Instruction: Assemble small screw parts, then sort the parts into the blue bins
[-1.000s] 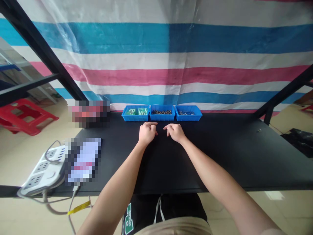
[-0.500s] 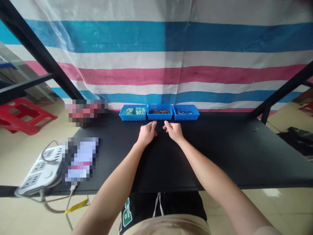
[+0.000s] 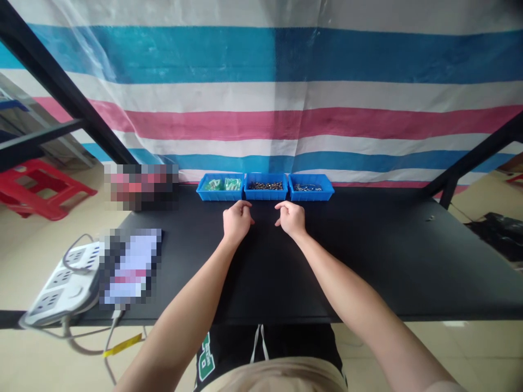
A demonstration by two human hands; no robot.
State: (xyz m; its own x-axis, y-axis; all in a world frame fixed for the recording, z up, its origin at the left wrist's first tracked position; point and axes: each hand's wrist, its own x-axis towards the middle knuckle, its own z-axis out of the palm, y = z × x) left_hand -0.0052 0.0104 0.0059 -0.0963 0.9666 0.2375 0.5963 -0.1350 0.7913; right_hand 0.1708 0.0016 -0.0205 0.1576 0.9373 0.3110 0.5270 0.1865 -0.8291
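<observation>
My left hand (image 3: 238, 221) is over the black table (image 3: 269, 283), just in front of the left blue bin (image 3: 220, 196), its fingers curled inward. My right hand (image 3: 291, 219) has its fingers curled too, near the front of the right blue bin (image 3: 311, 196). A gap separates the hands. I cannot make out anything held in either one. Green and clear packets fill the left bin. Small brownish metal pieces lie in the middle blue bin (image 3: 266, 195), and silvery metal pieces in the right one.
A white power strip (image 3: 67, 283) with cables and a pixelated phone-like item (image 3: 133, 267) lie at the table's left. Behind them is a pixelated reddish object (image 3: 141, 188). A tiny item (image 3: 430, 218) rests at the right. Black frame posts flank a striped sheet (image 3: 261, 125).
My left hand has moved left, widening the gap between the hands. My right hand has shifted only slightly, its fingers curled further inward. The camera view has moved a little.
</observation>
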